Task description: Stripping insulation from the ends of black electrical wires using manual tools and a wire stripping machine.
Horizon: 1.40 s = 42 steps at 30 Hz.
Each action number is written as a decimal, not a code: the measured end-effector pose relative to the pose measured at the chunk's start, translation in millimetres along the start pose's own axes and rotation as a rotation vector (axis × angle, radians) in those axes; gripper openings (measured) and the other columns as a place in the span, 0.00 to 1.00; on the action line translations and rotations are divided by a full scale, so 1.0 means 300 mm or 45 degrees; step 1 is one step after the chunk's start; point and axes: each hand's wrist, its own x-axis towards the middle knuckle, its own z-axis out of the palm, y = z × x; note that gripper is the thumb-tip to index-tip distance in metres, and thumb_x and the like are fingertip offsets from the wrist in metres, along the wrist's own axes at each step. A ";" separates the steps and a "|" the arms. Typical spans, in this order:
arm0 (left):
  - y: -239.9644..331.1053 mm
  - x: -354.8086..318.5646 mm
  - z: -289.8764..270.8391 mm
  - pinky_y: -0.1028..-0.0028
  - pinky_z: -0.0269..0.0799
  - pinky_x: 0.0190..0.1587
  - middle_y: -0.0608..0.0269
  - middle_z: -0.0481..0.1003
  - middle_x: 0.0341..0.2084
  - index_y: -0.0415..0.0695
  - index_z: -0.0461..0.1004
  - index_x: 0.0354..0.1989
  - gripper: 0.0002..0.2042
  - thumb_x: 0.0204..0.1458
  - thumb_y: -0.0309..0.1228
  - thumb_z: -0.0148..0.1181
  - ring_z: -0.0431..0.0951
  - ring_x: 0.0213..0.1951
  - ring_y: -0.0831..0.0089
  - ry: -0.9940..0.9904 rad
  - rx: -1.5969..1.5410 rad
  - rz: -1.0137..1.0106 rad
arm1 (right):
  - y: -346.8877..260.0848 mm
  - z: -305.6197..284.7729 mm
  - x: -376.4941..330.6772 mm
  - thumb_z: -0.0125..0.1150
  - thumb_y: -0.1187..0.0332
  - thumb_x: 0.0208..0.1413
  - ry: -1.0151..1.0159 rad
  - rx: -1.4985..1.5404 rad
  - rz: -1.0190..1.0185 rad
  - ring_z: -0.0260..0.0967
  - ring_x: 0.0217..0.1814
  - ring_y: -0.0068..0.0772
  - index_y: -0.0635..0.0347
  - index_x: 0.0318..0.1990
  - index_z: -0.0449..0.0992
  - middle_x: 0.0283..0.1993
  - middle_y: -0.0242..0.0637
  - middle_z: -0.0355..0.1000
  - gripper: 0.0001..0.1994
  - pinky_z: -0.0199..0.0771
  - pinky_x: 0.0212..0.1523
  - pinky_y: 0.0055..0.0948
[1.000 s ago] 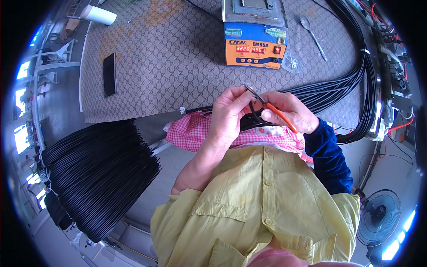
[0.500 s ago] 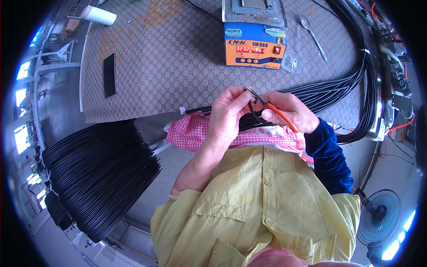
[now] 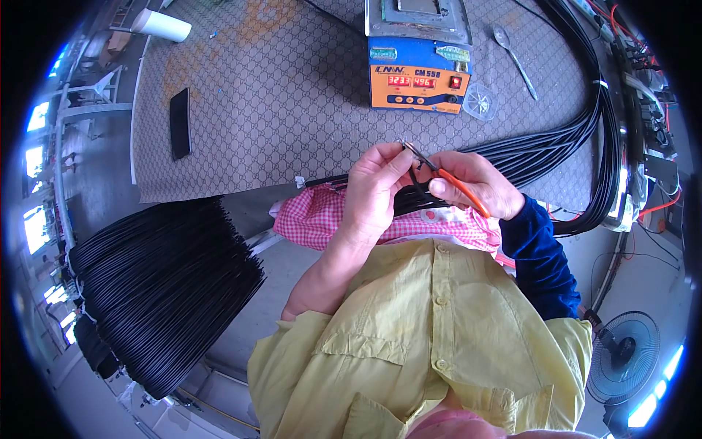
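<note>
My left hand pinches the end of a black cable between thumb and fingers, above the table's near edge. Closed around pliers with orange handles, my right hand holds their jaws at the cable end by my left fingertips. Whether the jaws bite on the wire is too small to tell. A bundle of black cables runs from the right side of the table to below both hands. Pink checked cloth lies over my lap beneath them.
An orange and blue solder pot stands beyond my hands, with a small clear dish and a spoon to its right. A black phone lies at left. A thick cable bundle hangs at lower left; a fan stands lower right.
</note>
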 end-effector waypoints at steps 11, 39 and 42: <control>-0.001 0.005 -0.001 0.74 0.69 0.37 0.61 0.73 0.29 0.40 0.69 0.36 0.05 0.52 0.24 0.51 0.74 0.32 0.74 0.002 -0.009 0.018 | -0.002 -0.001 -0.001 0.55 0.52 0.52 -0.004 -0.001 0.013 0.53 0.25 0.15 0.62 0.32 0.69 0.22 0.24 0.60 0.19 0.56 0.25 0.19; -0.005 0.005 0.037 0.80 0.69 0.33 0.62 0.73 0.25 0.39 0.69 0.33 0.04 0.50 0.24 0.55 0.73 0.27 0.78 0.064 0.052 0.088 | 0.019 0.018 0.007 0.50 0.51 0.54 0.041 0.394 -0.048 0.56 0.16 0.15 0.62 0.32 0.67 0.17 0.26 0.59 0.19 0.57 0.17 0.15; -0.012 0.006 0.011 0.76 0.70 0.35 0.62 0.72 0.28 0.40 0.68 0.34 0.04 0.50 0.24 0.53 0.73 0.29 0.75 0.039 0.082 0.067 | 0.036 0.016 0.010 0.42 0.53 0.59 0.133 0.563 -0.222 0.54 0.15 0.18 0.64 0.35 0.67 0.17 0.29 0.59 0.19 0.54 0.16 0.18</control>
